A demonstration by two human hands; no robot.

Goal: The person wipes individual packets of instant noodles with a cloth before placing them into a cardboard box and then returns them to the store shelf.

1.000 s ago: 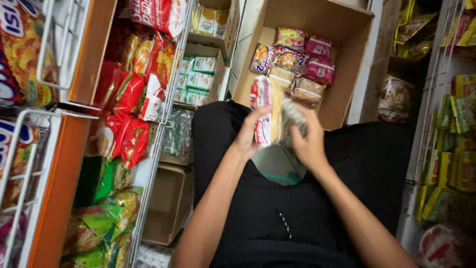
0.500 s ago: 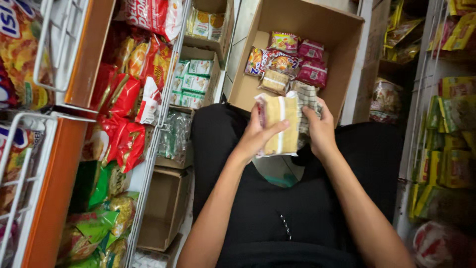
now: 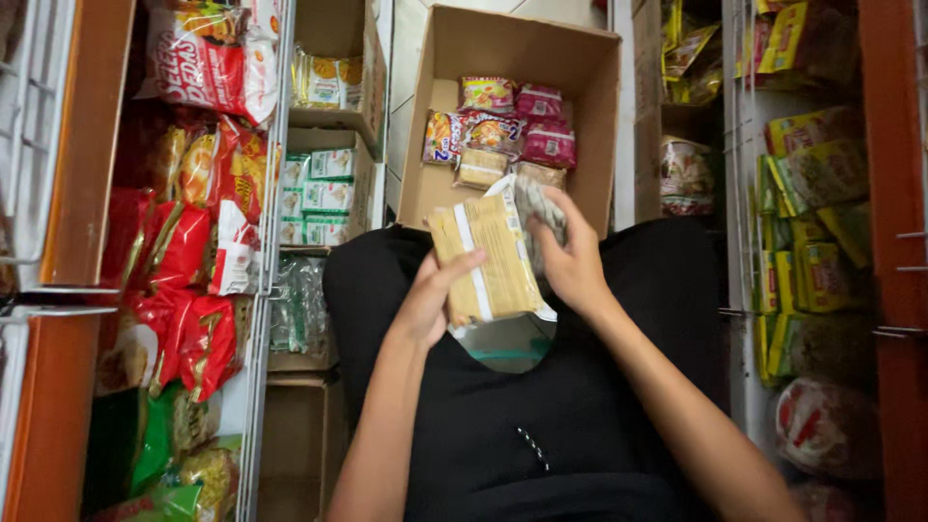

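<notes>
As we look down past our black clothing (image 3: pixel 570 425) in the lower centre of the frame, both forearms rise toward the middle. Our left hand (image 3: pixel 432 302) is closed on the lower left edge of a tan snack packet (image 3: pixel 488 261) with a white band, thumb lying across its face. Our right hand (image 3: pixel 572 261) grips the packet's right side, fingers curled behind it, and also presses a crumpled grey-white wrapper (image 3: pixel 537 208) against it. The packet sits at frame centre, tilted, held over our lap. A pale plastic bag (image 3: pixel 503 343) hangs just below the packet.

Beyond the hands, at upper centre, an open cardboard box (image 3: pixel 580 87) stands on the floor; it contains pink, yellow and tan snack packets (image 3: pixel 503 130) grouped at its near end. At the left of the frame, wire shelves (image 3: pixel 266 193) carry red snack bags (image 3: pixel 184 251). At the right, a further rack (image 3: pixel 739 242) carries green and yellow packets (image 3: pixel 802 242).
</notes>
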